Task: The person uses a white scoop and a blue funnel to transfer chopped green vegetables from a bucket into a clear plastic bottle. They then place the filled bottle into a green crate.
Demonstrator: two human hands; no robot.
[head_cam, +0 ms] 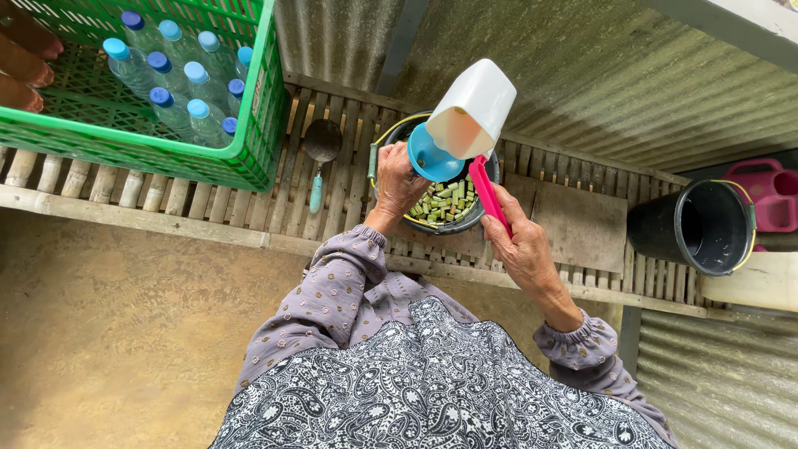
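Slatted wooden bench (249, 208) against corrugated metal walls, dirt floor below, viewed from straight overhead.

Pot (490, 170) sits at frame centre on the slats, dark, holding chopped green pieces (447, 204). White jug (472, 108) is tipped mouth-down over it, feeding into a blue funnel (432, 156).

Left hand (397, 181) curls around the pot's near rim by the funnel, fingers closed on it. Right hand (519, 241) pinches a pink handle (486, 193), which looks like the jug's grip; the join is hidden, so can't confirm.

Risks, my read:
- Funnel is not seated in any neck that I can see. If it tilts, the pour misses or splashes.
- Jug is held by one hand at a steep angle; a slip drops it on the pot.
- Slat gaps: anything spilled goes straight through to the floor.
- Pot is near the bench's front edge; a hard push could shift it off.

Around it: ladle (321, 154) lies on the slats just left of the pot. Green crate (241, 125) of blue-capped bottles (179, 79) upper left. Flat board (578, 224) right of the pot. Black bucket (698, 226) far right, pink watering can (769, 195) beside it.
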